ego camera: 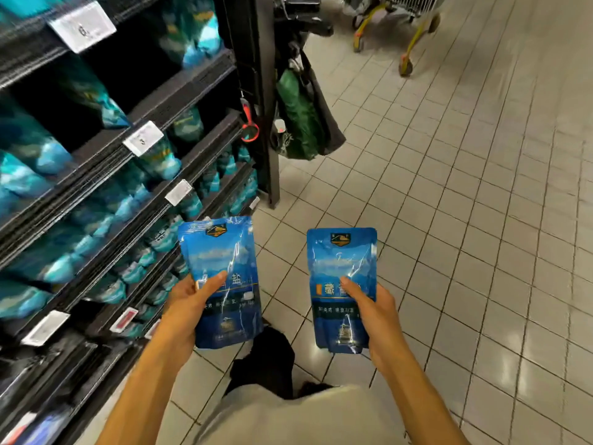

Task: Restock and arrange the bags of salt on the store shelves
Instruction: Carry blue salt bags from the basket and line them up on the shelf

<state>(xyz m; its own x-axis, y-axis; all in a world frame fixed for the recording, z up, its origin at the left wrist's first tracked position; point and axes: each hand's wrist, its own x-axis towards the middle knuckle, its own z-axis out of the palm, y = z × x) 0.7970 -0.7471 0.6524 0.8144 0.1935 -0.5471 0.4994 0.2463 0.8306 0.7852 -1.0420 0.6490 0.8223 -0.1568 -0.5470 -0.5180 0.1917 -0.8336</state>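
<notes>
Holding blue salt bags upright, label up, your left hand (189,303) grips a stack (224,277) at seven o'clock, your right hand (372,313) another (341,284) at five, ready for the shelves (134,194) at nine.

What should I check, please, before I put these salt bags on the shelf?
1. Left hand grips its salt bags, thumb across the front: ok.
2. How many bags it holds: a second edge shows behind; exact count cannot tell.
3. Right hand grips its salt bag: ok.
4. Labels face up and upright: ok.
5. Free slot on the shelves: the picture is blurred, cannot tell.
6. Tiled floor between the person and the shelves is free of obstacles: ok.
</notes>
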